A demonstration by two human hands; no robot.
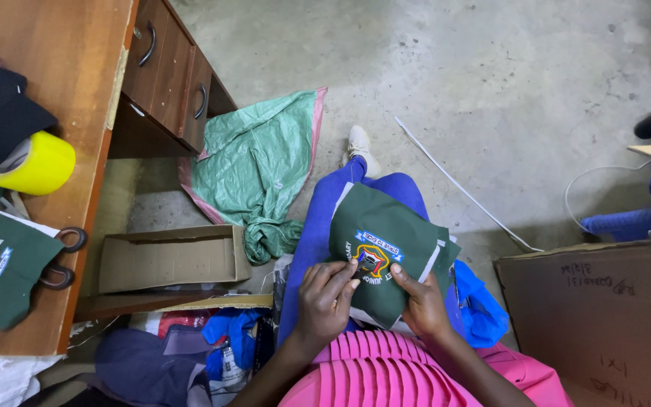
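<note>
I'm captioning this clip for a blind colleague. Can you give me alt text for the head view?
Seen from above, a seated person holds a green cloth piece with an embroidered badge on their lap, left hand pinching at the badge, right hand gripping the edge. A wooden desk with yellow tape stands at left, a cardboard box at right.

Pink pleated top (386, 373), blue trousers (325, 218), one white shoe (361, 145), bare forearms

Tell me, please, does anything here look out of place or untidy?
Yes. A green plastic sack lies crumpled on the concrete floor, beside an open cardboard box tipped on its side. Both hands, left hand and right hand, hold a green cloth piece neatly.
</note>
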